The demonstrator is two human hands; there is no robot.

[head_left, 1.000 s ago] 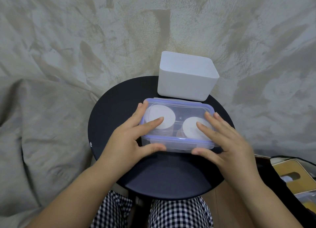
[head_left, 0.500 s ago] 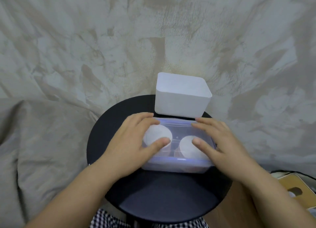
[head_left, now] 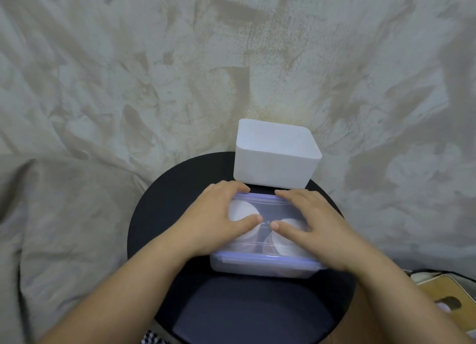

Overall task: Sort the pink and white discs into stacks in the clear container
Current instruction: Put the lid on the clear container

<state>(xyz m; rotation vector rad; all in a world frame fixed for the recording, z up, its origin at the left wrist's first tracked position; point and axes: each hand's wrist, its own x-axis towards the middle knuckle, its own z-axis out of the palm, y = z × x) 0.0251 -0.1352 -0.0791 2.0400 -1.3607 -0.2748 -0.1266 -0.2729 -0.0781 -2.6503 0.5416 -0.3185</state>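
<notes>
A round black table [head_left: 159, 214] carries two things. An open-topped white box [head_left: 273, 171] stands upright at its far edge, slightly right of the middle. Just in front of the white box, on the near side, sits the clear container [head_left: 262, 266], lidded and lying level; whether the two touch cannot be told. Bare dark tabletop shows left of the white box.

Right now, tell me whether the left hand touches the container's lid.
Touching. The head view shows the left hand lying flat on the lid, fingers reaching its far edge.
</notes>
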